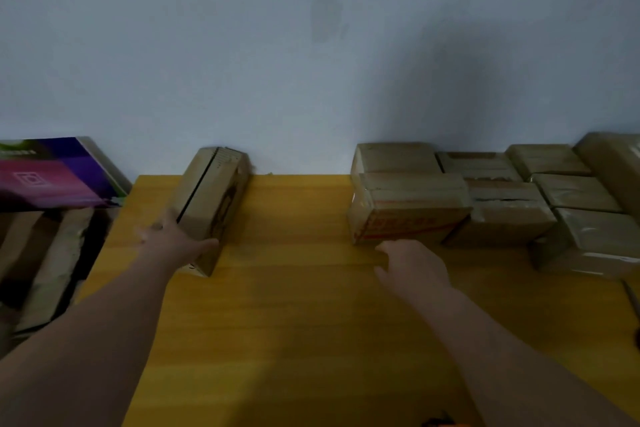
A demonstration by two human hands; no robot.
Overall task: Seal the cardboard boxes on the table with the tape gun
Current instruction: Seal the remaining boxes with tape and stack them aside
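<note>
Here, a long brown cardboard box with a dark open slit along its top seam (211, 198) lies on the left part of the yellow wood-grain table (311, 322), its far end close to the wall. The left hand (176, 236) is laid against the box's near left corner. The thumb is stretched across the near end and the fingers are spread up the side, though motion blur hides how firmly they press.

The right hand (412, 263) hovers over the table with its fingers loosely extended and apart, holding nothing. Its fingertips are just short of a squat brown cardboard box with red print on its near face (408, 215), which is wrapped in glossy clear tape. Behind and to the right of that box, a cluster of similar taped brown cardboard boxes (540, 184) sits packed side by side in rows, reaching the table's right edge.

At the bottom edge, a small orange-and-dark shape (437, 422) is cut off too much to identify.

Off the table's left side, a purple and magenta printed carton (52, 173) leans over a stack of flat brown cardboard pieces (45, 253). A pale blue-grey wall (242, 45) fills the upper half of the view.
</note>
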